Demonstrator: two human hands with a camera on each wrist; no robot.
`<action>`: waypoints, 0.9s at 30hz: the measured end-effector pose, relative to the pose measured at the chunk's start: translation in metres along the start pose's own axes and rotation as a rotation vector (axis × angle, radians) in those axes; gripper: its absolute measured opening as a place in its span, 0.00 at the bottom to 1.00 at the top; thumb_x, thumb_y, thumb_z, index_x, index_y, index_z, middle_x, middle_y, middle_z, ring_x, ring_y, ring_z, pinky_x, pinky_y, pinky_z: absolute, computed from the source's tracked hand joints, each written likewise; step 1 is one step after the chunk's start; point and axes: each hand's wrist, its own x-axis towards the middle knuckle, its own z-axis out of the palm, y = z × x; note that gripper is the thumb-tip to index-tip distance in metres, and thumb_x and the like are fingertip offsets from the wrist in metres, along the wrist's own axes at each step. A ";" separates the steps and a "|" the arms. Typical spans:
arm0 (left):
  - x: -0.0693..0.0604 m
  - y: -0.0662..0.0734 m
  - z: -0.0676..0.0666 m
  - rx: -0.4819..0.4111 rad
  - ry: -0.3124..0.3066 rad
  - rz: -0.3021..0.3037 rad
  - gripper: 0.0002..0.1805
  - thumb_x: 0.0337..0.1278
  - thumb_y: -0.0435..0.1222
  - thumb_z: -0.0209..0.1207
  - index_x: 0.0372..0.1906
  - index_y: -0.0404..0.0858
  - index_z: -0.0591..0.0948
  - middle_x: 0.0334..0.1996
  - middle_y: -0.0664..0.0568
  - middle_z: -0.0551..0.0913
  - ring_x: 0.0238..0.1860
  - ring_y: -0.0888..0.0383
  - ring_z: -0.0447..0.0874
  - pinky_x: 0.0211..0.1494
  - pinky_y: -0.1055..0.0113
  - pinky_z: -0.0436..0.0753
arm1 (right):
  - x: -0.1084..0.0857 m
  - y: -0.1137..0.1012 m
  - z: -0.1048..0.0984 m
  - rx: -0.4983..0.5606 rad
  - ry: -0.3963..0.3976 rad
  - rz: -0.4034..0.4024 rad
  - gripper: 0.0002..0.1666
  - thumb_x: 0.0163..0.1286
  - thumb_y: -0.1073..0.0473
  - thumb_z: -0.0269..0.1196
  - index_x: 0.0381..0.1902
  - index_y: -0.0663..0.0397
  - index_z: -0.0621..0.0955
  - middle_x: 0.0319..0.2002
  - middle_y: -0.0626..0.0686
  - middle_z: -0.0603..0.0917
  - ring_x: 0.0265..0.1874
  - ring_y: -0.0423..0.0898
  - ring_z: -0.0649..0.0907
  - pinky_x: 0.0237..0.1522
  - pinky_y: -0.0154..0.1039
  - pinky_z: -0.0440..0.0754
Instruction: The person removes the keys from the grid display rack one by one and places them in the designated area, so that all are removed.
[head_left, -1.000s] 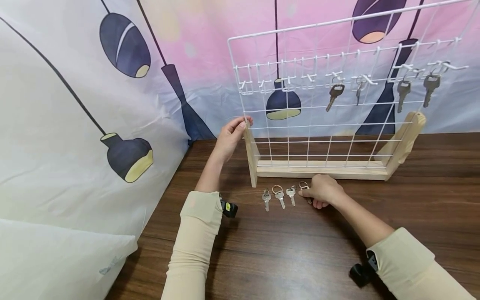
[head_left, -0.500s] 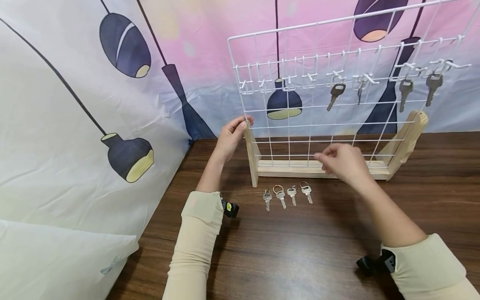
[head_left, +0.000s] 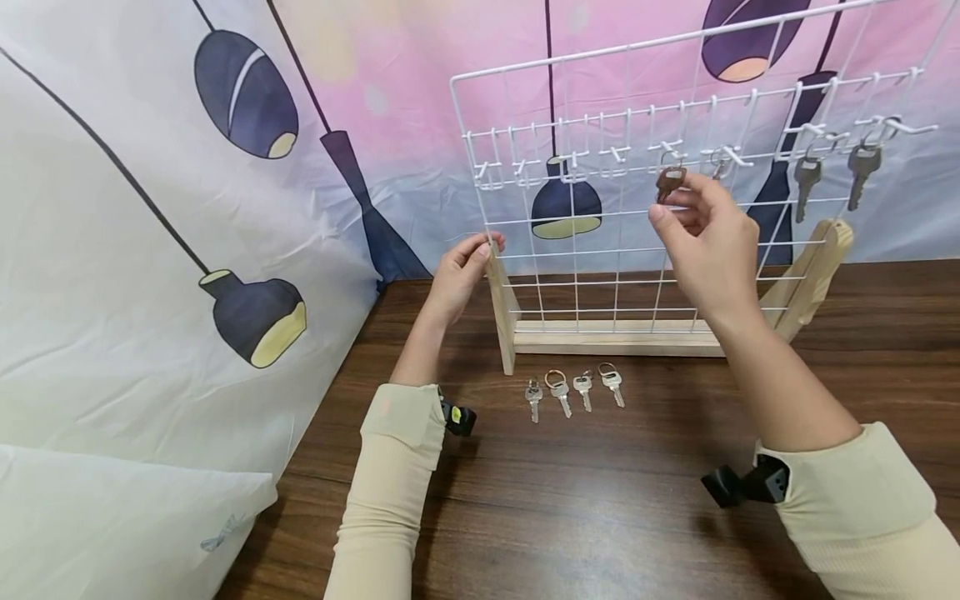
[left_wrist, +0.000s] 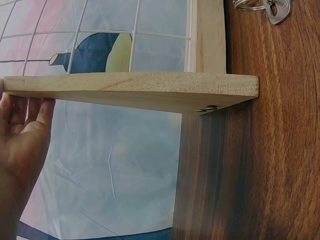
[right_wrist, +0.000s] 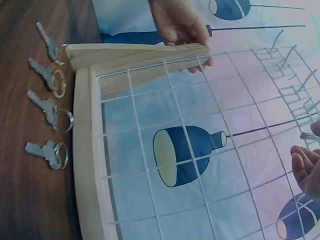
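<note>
With its thumb and fingers, my left hand (head_left: 461, 279) grips the upper part of the wooden left leg (head_left: 502, 308) of the white wire grid rack (head_left: 615, 250). Raised in front of the grid, my right hand (head_left: 716, 242) pinches a hanging key (head_left: 670, 182), its ring still at a white hook. In the right wrist view, the end of that key (right_wrist: 308, 136) shows beside the thumb; most of it lies out of frame. Behind the right fingers another hanging key (head_left: 720, 162) is mostly hidden. Two further keys, one of them a grey key (head_left: 808, 185), hang to the right.
Several silver keys with rings, among them a key (head_left: 612, 386), lie in a row on the brown table (head_left: 570, 500) before the rack's wooden base (head_left: 600, 342). Several bare hooks (head_left: 573, 167) line the grid's left half. A patterned cloth (head_left: 405, 108) hangs behind.
My right hand has left the rightmost key on the table, risen past the grid's lower part and taken hold of a hanging key. The left hand stays on the rack's leg.
</note>
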 end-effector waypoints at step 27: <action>0.002 -0.005 0.000 -0.033 0.005 0.024 0.17 0.67 0.27 0.45 0.54 0.18 0.69 0.52 0.26 0.71 0.50 0.58 0.75 0.55 0.61 0.74 | 0.007 -0.009 -0.008 0.441 -0.017 0.137 0.10 0.59 0.73 0.59 0.32 0.55 0.83 0.17 0.46 0.76 0.16 0.37 0.75 0.23 0.25 0.74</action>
